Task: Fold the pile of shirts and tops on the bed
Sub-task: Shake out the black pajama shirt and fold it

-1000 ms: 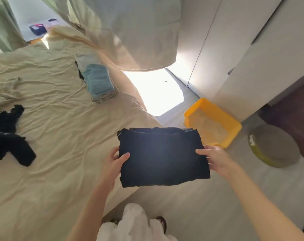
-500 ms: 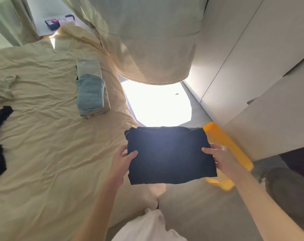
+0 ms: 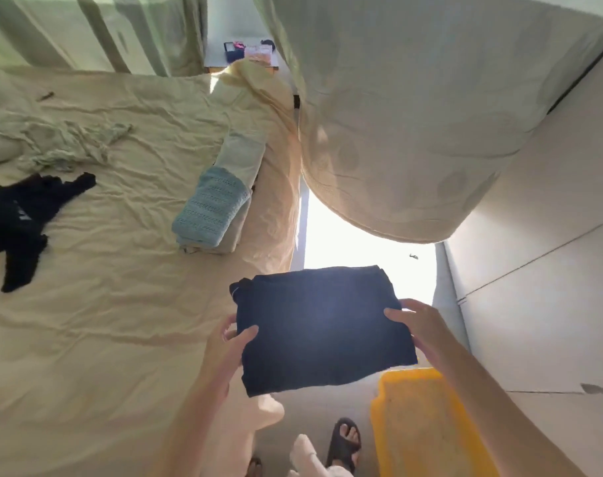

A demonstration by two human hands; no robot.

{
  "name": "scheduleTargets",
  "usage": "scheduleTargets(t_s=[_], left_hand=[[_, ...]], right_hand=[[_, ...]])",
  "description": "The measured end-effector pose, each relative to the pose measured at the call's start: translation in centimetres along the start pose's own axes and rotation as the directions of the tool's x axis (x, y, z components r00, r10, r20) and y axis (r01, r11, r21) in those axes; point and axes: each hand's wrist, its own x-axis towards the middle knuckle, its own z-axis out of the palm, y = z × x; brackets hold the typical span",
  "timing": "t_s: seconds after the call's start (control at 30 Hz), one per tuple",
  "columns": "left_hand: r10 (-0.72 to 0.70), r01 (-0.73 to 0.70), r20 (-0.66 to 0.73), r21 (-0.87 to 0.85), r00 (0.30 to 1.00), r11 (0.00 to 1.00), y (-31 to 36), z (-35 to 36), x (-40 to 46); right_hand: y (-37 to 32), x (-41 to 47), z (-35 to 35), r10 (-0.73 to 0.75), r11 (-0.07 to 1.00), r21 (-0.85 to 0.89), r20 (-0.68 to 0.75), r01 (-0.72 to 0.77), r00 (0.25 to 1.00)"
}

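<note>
A folded dark shirt (image 3: pixel 322 330) is held up in the air in front of the person, past the near corner of the bed (image 3: pixel 114 304) and above the floor. The left hand (image 3: pixel 229 346) holds its left edge, thumb curled over the top of the cloth and fingers underneath; the right hand (image 3: pixel 419 327) holds the right edge in the same way, so each grip is closed on the shirt. On the bed, near its right edge, sits a stack of folded tops (image 3: pixel 217 208), a light blue knit one lying on top and a paler one showing behind it. Further left on the sheet lies an unfolded black top (image 3: pixel 24 222), spread out and crumpled, and beyond it a rumpled pale green garment (image 3: pixel 69 142). A yellow tray (image 3: pixel 427 425) sits on the floor below the right forearm. A foot in a dark sandal (image 3: pixel 343 442) stands on the floor just left of the tray. Pale curtains (image 3: pixel 396 115) hang beyond the shirt.
</note>
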Motion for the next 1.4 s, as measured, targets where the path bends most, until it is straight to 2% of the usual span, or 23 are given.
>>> scheduleTargets(t_s=[0.13,0.3,0.47,0.6,0.87,1.1,1.2,1.3,1.4], left_hand=[[-0.034,0.024,-0.091,-0.107,0.995,0.994,1.1,3.8,0.4],[-0.05,-0.007,-0.21,-0.262,0.976,0.965,4.3,5.9,3.4],[-0.024,-0.11,-0.353,-0.356,0.935,0.928,8.8,6.3,9.8],[-0.024,-0.166,-0.41,-0.422,0.912,0.891,13.3,7.0,17.2],[-0.08,-0.189,-0.533,-0.431,0.842,0.883,21.9,8.9,29.7],[-0.16,-0.135,-0.687,-0.354,0.709,0.925,26.3,9.8,42.6],[-0.243,-0.116,-0.706,-0.419,0.665,0.9,27.4,10.6,47.3],[-0.317,-0.029,-0.706,-0.431,0.634,0.902,27.5,10.8,50.8],[-0.349,0.009,-0.717,-0.432,0.603,0.902,26.9,10.5,52.8]], right_hand=[[-5.1,4.2,-2.3,-0.044,0.989,-0.139,0.065,0.052,0.997],[-12.7,10.6,-1.4,-0.082,0.969,-0.21,0.22,0.129,0.972],[-20.9,18.7,3.6,-0.138,0.934,-0.269,0.34,0.237,0.93],[-28.6,25.5,8.1,-0.173,0.901,-0.311,0.386,0.304,0.906],[-43.3,36.4,18.1,-0.271,0.716,-0.458,0.513,0.526,0.815],[-48.9,47.6,26.6,-0.249,0.623,-0.517,0.58,0.587,0.775],[-50.4,52.5,29.4,-0.214,0.607,-0.539,0.597,0.584,0.773],[-50.9,55.8,31.1,-0.206,0.579,-0.551,0.615,0.601,0.762],[-50.4,57.7,32.4,-0.231,0.568,-0.5,0.666,0.654,0.71]])
